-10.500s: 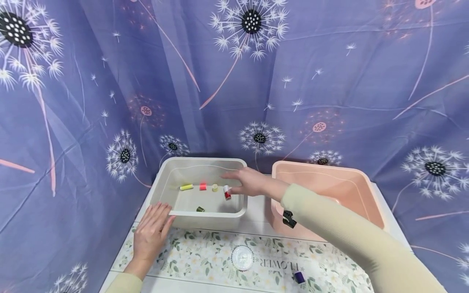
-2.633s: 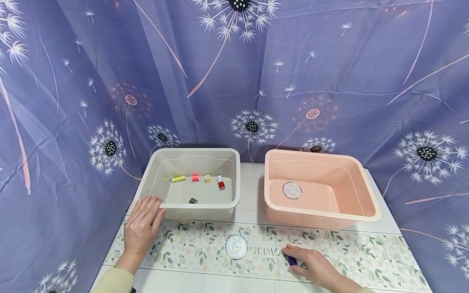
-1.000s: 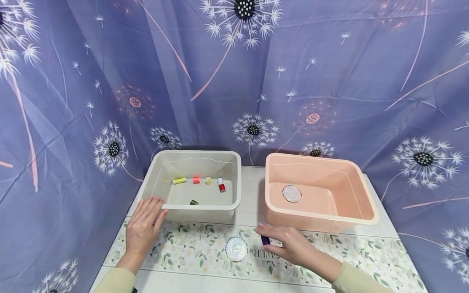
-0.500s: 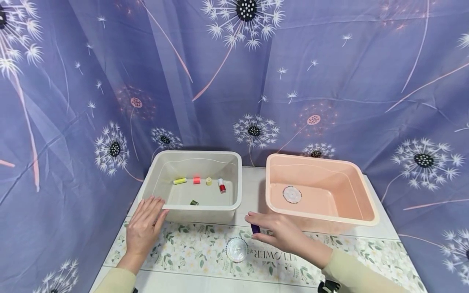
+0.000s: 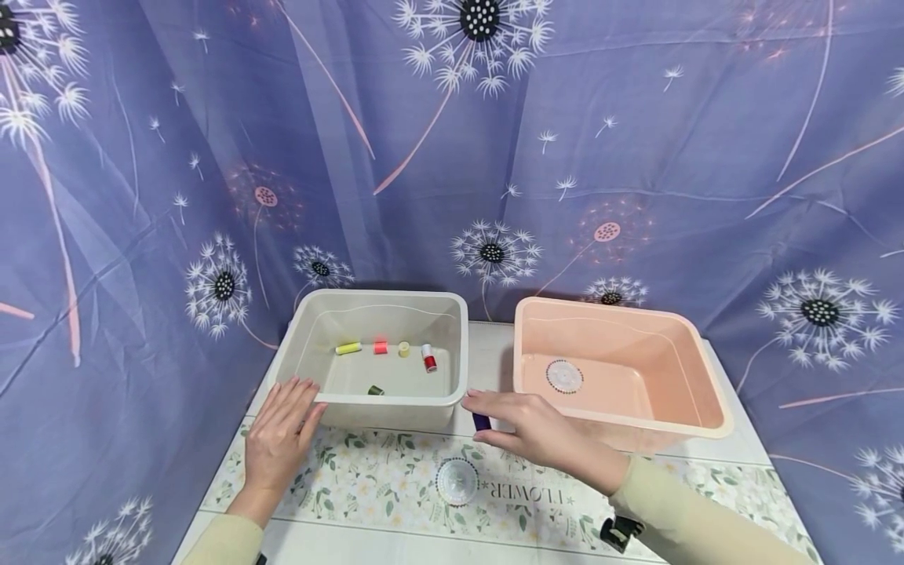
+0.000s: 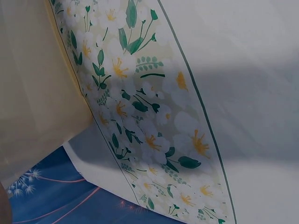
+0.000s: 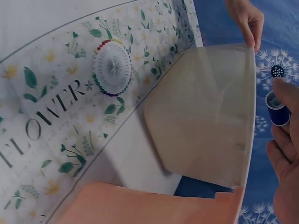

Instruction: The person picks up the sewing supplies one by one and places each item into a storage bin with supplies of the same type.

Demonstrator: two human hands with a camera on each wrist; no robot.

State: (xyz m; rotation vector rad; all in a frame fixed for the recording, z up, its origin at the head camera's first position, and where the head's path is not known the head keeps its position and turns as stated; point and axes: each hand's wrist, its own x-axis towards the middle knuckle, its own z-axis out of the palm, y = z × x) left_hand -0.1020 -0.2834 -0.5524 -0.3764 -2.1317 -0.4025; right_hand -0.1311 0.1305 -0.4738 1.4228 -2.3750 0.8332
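My right hand (image 5: 533,428) pinches a dark purple spool of thread (image 5: 482,422) between thumb and fingers, above the table just off the grey bin's near right corner. In the right wrist view this spool (image 7: 278,112) shows a pale end. My left hand (image 5: 278,431) rests on the near left rim of the grey bin (image 5: 395,412), fingers extended over it. Inside that bin lie a yellow spool (image 5: 348,348), a pinkish-red spool (image 5: 380,347), a pale yellow spool (image 5: 403,349), a white and a red spool (image 5: 430,362) touching, and an olive green spool (image 5: 376,390).
To the right stands a peach bin (image 5: 621,428) with a round pin wheel (image 5: 565,377) on its floor. Another pin wheel (image 5: 457,481) lies on the flowered table runner (image 5: 381,479). A blue dandelion-print curtain (image 5: 395,235) hangs behind and at the sides.
My right hand, in the grey bin at first, later took the purple spool from the runner and carried it leftward and away to the grey bin's corner. My left hand stays on the rim.
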